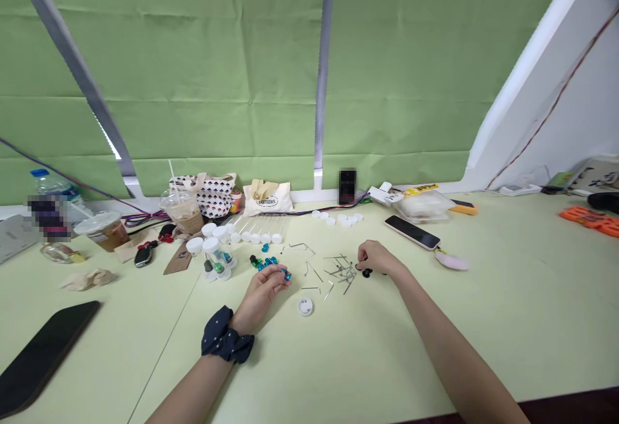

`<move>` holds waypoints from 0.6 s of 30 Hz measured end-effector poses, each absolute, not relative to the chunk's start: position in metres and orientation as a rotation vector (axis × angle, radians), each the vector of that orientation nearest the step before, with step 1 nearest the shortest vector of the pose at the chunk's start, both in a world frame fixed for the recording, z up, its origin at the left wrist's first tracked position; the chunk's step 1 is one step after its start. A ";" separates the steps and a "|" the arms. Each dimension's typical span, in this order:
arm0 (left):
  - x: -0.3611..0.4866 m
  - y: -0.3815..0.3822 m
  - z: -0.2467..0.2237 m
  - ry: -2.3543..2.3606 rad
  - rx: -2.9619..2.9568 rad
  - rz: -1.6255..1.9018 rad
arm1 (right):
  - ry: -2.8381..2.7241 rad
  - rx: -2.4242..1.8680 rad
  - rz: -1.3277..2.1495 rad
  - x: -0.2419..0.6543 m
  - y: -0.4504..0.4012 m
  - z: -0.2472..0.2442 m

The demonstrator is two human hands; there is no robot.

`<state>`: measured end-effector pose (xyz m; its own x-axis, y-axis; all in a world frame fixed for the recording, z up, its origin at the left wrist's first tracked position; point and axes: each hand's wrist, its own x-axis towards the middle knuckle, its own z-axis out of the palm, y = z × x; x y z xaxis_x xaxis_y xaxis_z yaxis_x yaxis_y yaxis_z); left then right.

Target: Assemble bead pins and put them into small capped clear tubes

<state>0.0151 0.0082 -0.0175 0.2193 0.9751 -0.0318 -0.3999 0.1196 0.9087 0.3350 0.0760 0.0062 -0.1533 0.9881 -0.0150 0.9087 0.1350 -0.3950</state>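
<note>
My left hand [264, 287], with a dark dotted scrunchie [225, 337] on its wrist, is closed on a small shiny blue piece [287, 275]. More blue pieces [271, 261] and a few green ones [254, 261] lie just beyond its fingers. To the right, my right hand [378, 258] has its fingers pinched together at the tabletop beside small black pieces [366, 273]; what is between the fingertips is hard to make out. Thin metal rods [344, 272], some bent into an L, are scattered between my hands. Nearer me sits a white round cap [305, 307] with tiny bits inside.
Clear jars with white lids [211, 245] and capped tubes [256, 237] stand at left. Several white caps [344, 220] lie farther back. A phone [412, 232] rests at right, drink cups [182, 211] at back left, and a black flat slab [46, 353] at front left.
</note>
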 end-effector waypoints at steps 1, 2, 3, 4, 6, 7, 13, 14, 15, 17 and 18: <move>0.015 0.008 -0.017 0.780 0.940 1.175 | -2.154 -1.862 0.462 0.334 0.076 0.005; 0.015 0.008 -0.018 0.774 0.946 1.178 | -2.144 -1.860 0.463 0.332 0.076 0.004; 0.015 0.008 -0.018 0.770 0.951 1.178 | -2.133 -1.855 0.462 0.332 0.076 0.004; 0.015 0.007 -0.018 0.767 0.956 1.177 | -2.119 -1.843 0.460 0.331 0.076 0.004; 0.015 0.007 -0.019 0.768 0.961 1.173 | -2.094 -1.817 0.441 0.328 0.075 0.007; 0.015 0.007 -0.019 0.770 0.961 1.171 | -2.075 -1.783 0.441 0.325 0.074 0.009; 0.017 0.006 -0.017 0.750 0.983 1.156 | -1.690 -1.006 1.181 0.276 0.052 0.020; 0.017 0.006 -0.016 0.745 0.987 1.156 | -1.664 -0.920 1.269 0.265 0.046 0.019; 0.018 0.005 -0.016 0.741 0.990 1.156 | -1.647 -0.871 1.322 0.255 0.041 0.016; 0.019 0.004 -0.015 0.734 0.993 1.161 | -1.640 -0.845 1.373 0.238 0.033 0.009; 0.019 0.003 -0.014 0.728 0.996 1.162 | -1.634 -0.850 1.380 0.231 0.029 0.005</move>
